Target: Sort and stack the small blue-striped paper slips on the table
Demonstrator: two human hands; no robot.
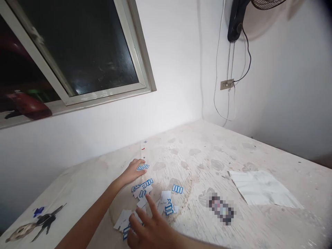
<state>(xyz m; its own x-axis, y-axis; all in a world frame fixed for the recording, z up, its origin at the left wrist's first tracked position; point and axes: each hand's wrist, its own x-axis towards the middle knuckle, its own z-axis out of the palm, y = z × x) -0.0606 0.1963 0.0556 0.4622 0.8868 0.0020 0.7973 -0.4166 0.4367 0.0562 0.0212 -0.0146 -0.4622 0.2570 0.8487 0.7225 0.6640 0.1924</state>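
- A bunch of keys (38,221) is seen at the far left, lying on the desk (259,152), well apart from both hands.
- The left hand (133,172) is stretched forward, palm down on the desk, with its fingers (140,162) spread flat and released; nothing is grasped.
- One small card (143,167) with blue bars is seen just beside the left fingertips, touching or nearly touching them; which of the two cannot be told.
- A loose scatter of cards (142,188), white with blue marks, is spread on the desk between the two hands, some face up and some overlapping.
- The right hand (153,230) is held low at the near edge of the view, its fingers (151,205) extended and apart, not clenched on anything.
- The right index fingertip is seen at the near side of the scatter, over or on a card; contact cannot be told.
- More cards (124,221) lie just left of the right hand, partly hidden under its fingers.
- A single card with three blue bars (177,188) lies alone, just right of the scatter and clear of both hands.
- A blurred-out dark object (221,208) lies on the desk to the right of the cards.
- A white sheet (261,188) lies flat farther right, well apart from the hands.
- A window (77,52) is set in the wall at the upper left, and a fan (238,20) with hanging cords is mounted at the upper right.
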